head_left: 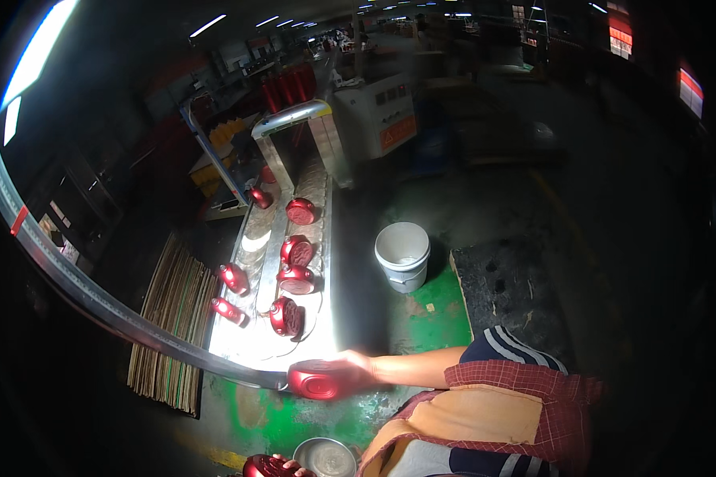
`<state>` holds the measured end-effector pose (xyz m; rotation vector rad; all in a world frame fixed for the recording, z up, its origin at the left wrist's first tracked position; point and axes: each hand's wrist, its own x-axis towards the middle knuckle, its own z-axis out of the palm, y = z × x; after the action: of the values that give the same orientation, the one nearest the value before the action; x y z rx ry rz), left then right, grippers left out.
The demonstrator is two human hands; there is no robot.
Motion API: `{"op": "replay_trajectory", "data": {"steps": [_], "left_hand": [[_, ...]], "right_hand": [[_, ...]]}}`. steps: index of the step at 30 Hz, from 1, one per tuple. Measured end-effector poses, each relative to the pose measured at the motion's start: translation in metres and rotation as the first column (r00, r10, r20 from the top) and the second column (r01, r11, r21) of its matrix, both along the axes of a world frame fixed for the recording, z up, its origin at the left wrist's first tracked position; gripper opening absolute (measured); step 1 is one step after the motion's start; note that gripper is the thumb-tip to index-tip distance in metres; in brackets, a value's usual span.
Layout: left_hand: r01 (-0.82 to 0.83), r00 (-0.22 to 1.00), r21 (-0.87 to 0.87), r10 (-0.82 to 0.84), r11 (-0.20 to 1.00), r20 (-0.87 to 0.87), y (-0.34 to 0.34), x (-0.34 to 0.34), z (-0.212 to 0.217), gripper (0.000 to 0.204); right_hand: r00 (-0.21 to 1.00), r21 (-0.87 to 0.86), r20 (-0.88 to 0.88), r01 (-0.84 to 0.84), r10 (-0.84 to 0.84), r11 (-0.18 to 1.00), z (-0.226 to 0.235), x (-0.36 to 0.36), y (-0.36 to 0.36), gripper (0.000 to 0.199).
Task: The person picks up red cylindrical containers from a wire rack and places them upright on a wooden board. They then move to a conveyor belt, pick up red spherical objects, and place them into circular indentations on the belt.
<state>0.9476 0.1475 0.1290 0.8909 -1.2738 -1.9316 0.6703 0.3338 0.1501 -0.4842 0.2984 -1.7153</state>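
My right hand, slightly blurred, closes around a flat, rounded metallic-red bottle just off the near end of a brightly lit conveyor. At the lower edge, my left hand has its fingers over another red bottle; the frame cuts off much of both. On the conveyor, several similar bottles lie along the right lane, the nearest being a red bottle with a patterned face. In the left lane are more, including a red bottle on its side. A round metal bowl is beside my left hand.
A white bucket stands on the green floor right of the conveyor, near a dark board. Stacked thin sheets lie to the left. A metal rail curves past the near end. An arch spans the conveyor's far part.
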Motion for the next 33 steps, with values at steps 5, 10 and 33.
{"op": "replay_trajectory", "data": {"steps": [5, 10, 33], "left_hand": [[0.119, 0.987, 0.048, -0.113, 0.992, -0.112, 0.055, -0.117, -0.001, 0.051], [0.325, 0.907, 0.126, -0.27, 0.937, -0.324, 0.084, -0.213, -0.012, 0.052], [0.381, 0.89, 0.338, -0.243, 0.86, -0.385, -0.107, -0.605, 0.027, 0.064]], "right_hand": [[0.968, 0.027, 0.172, 0.18, -0.182, 0.983, -0.006, -0.1, 0.103, 0.045], [0.874, 0.128, 0.263, 0.389, -0.409, 0.912, -0.036, -0.164, 0.156, 0.047], [0.716, 0.296, 0.134, 0.631, -0.685, 0.717, -0.077, -0.503, 0.101, 0.048]]}}
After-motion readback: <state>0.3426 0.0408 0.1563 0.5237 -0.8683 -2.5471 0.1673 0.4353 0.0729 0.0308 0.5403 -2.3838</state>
